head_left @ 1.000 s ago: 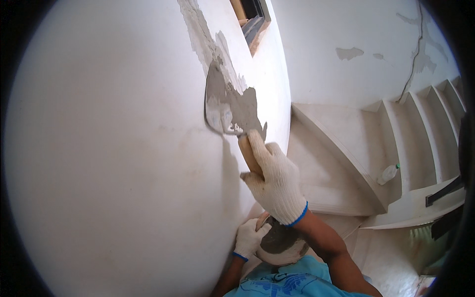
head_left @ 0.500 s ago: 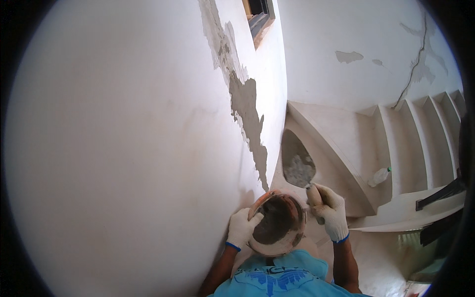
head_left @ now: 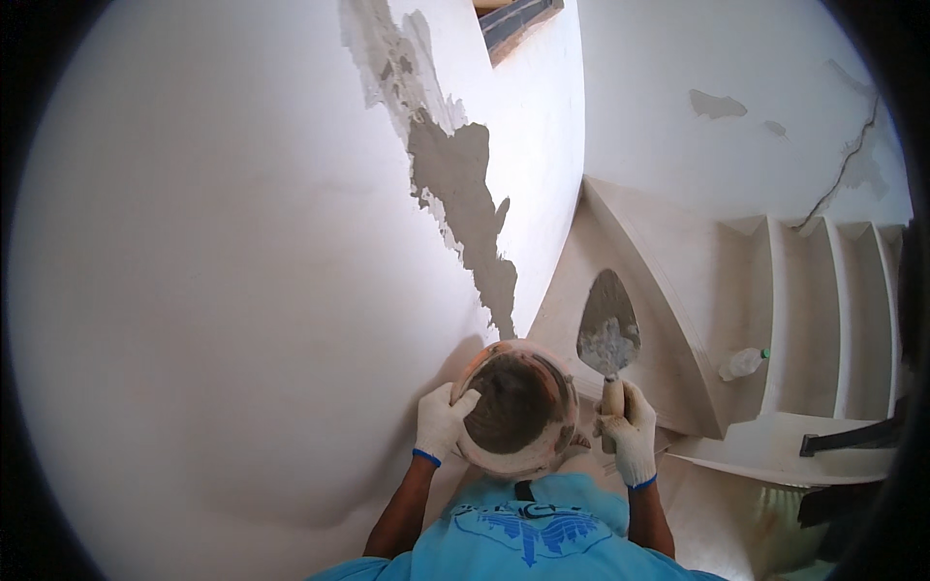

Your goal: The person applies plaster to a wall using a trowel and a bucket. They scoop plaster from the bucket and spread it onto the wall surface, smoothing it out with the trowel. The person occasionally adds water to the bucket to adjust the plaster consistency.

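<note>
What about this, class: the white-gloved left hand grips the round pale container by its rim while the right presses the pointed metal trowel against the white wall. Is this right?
Not quite: the head view shows the right hand holding the pointed metal trowel clear of the white wall. The left hand grips the round pale container by its rim.

White near wall (head_left: pixel 213 290) filling your left, dark-framed window (head_left: pixel 518 24) atop your view, far wall (head_left: pixel 639 107) ahead with a dark crack (head_left: pixel 849 167) and grey patches (head_left: pixel 718 104), pale steps (head_left: pixel 802 310) on your right, light brightest below the window.
</note>
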{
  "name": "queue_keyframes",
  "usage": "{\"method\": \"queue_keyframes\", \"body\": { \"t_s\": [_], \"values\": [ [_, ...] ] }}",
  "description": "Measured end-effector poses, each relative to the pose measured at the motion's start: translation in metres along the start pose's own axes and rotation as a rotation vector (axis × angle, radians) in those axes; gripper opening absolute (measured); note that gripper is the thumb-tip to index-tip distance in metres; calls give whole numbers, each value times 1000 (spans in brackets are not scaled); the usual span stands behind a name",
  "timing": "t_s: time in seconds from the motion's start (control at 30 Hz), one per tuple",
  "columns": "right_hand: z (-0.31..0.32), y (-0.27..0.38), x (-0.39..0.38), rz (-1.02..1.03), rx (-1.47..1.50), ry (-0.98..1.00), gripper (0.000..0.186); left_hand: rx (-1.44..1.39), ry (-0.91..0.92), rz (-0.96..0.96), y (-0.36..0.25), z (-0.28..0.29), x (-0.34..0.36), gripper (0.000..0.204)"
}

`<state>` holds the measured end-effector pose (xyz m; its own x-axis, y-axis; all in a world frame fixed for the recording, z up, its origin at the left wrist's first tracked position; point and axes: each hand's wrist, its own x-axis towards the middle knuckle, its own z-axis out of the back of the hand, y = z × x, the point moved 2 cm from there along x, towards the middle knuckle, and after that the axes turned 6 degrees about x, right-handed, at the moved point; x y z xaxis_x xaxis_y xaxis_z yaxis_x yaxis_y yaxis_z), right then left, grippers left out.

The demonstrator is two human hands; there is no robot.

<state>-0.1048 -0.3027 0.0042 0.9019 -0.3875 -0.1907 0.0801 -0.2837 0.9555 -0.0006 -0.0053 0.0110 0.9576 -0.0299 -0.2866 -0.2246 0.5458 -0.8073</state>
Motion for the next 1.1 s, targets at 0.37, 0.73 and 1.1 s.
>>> {"method": "queue_keyframes", "body": {
  "t_s": [0.37, 0.73, 1.1],
  "values": [
    [-42, 37, 125, 474, -266, 171, 60, -50, -296, 144, 25, -21, -38, 30],
    [-115, 56, 188, 672, -358, 94, 72, -46, -463, 268, 31, -23, -92, 29],
    [-144, 18, 215, 681, -369, 48, 68, -196, -543, 282, 55, -28, -107, 25]
  ]
}}
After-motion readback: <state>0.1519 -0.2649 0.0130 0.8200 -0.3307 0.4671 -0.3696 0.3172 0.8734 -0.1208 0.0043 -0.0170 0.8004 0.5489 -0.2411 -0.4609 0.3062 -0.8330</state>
